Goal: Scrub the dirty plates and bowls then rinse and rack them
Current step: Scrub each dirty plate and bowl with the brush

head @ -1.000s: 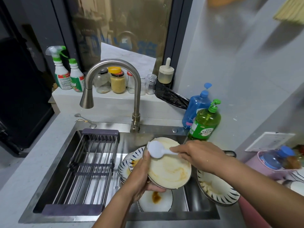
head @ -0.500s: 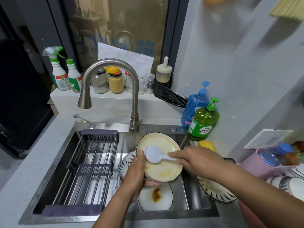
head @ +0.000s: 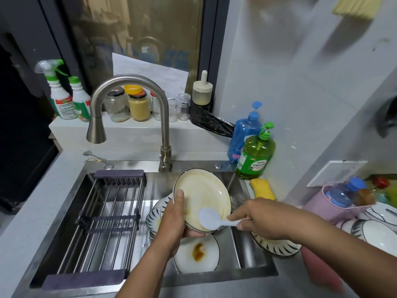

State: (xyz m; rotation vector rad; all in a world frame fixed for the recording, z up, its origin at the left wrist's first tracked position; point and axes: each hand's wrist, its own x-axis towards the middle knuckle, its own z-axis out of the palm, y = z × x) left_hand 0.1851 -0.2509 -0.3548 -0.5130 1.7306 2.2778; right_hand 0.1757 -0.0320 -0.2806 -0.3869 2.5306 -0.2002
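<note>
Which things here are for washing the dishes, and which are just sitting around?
For the job: held plate, white spoon, left hand, right hand, stained plate, rack, tap, green dish soap, yellow sponge.

Just sitting: spray bottles, jars, blue bottle, pink basket.

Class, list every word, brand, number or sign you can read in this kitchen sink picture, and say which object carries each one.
Green pump bottle of dish soap: its green label carries white Chinese characters, too blurred to read.
Two white spray bottles with green tops: red and green labels, print too small to read.
Blue pump bottle: pink tag, no text legible.
Glass jars on the ledge: no readable labels.
No text can be quoted with certainty.
</note>
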